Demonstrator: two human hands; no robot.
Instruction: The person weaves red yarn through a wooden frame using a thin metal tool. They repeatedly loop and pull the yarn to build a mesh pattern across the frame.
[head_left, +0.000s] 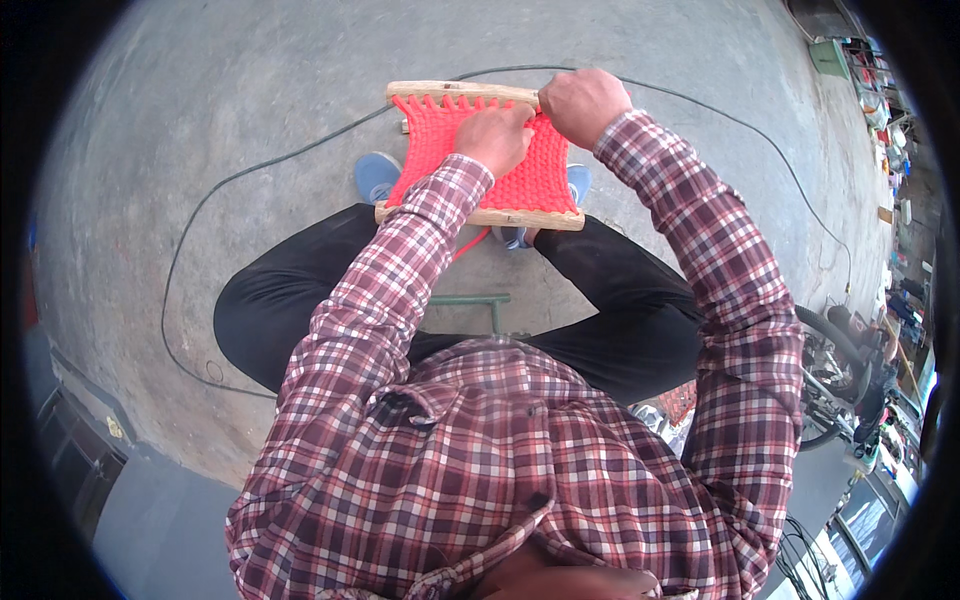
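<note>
Now left hand (496, 138) touches red webbing (425, 148) — right hand (585, 103), bar (440, 91).

No lettering legible; view edges perhaps too blurred.

Wide fisheye view taken from head height, aimed down; shirt (470, 450) shown close below, red seat (537, 177) farther off, floor (270, 80) beyond.
</note>
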